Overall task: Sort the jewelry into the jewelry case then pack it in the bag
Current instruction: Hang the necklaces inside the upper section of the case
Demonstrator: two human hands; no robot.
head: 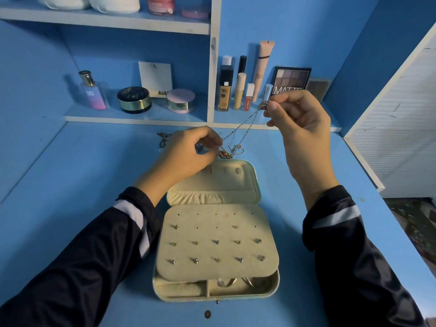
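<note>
Silver necklace chain (240, 128) is pinched at its upper end by the raised right hand (299, 123); the lower run is pinched by the left hand (188, 154), just above tangled jewelry (226, 154) beyond the open jewelry case (224, 180). Chain judged light, limp, snag-prone; best held near its ends. Blue desk (82, 185) looks smooth; cosmetics shelf (141, 119) behind.

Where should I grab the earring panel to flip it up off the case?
Take the earring panel by its near edge, from your side: that edge likely lifts free over the open compartments, while the far edge sits at the case fold.
</note>
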